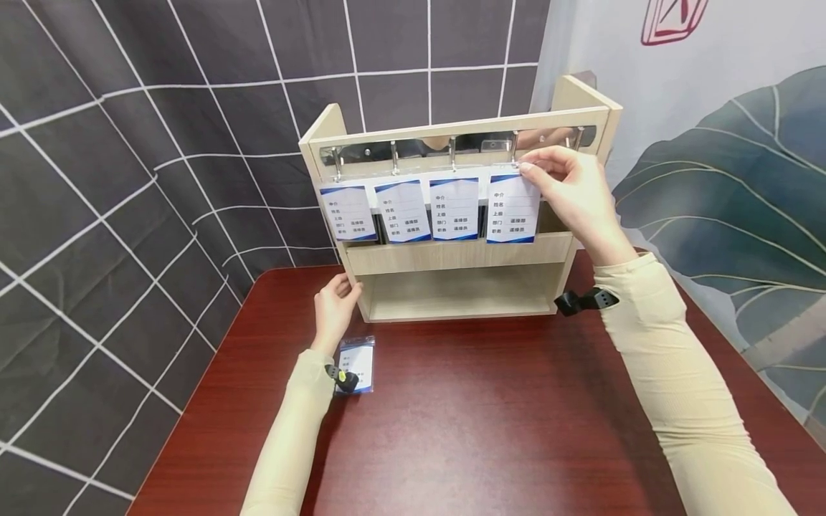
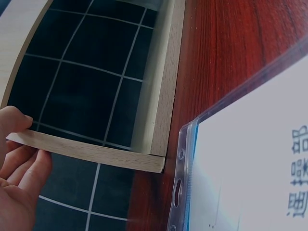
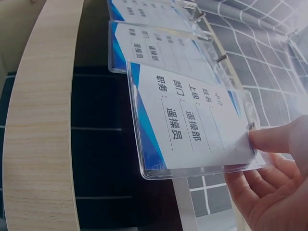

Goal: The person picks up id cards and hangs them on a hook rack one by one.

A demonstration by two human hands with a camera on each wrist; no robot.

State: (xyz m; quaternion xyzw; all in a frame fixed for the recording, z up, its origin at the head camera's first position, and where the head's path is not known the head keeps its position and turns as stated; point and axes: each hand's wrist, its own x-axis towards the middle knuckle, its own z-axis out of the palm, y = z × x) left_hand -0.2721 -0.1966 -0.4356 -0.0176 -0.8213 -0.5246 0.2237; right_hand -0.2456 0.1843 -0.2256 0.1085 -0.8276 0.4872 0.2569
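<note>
A pale wooden rack (image 1: 452, 254) stands on the table with a shiny metal hook strip (image 1: 426, 148) across its upper front. Several clear-sleeved name badges hang along the hooks. My right hand (image 1: 571, 190) pinches the top corner of the rightmost badge (image 1: 513, 208), at one of the hooks; in the right wrist view the thumb lies on that badge's (image 3: 187, 120) front and the fingers are behind it. My left hand (image 1: 335, 304) grips the rack's left side edge (image 2: 91, 150) between thumb and fingers. Another badge (image 1: 358, 362) lies on the table under my left wrist, partly covered by the wrist camera.
The dark red table (image 1: 464, 416) reaches toward me in front of the rack. A dark grid-patterned cloth (image 1: 193, 143) hangs behind and at the left. At the right is a pale backdrop with a large leaf print (image 1: 742, 193). One more hook (image 1: 578, 136) sits right of the held badge.
</note>
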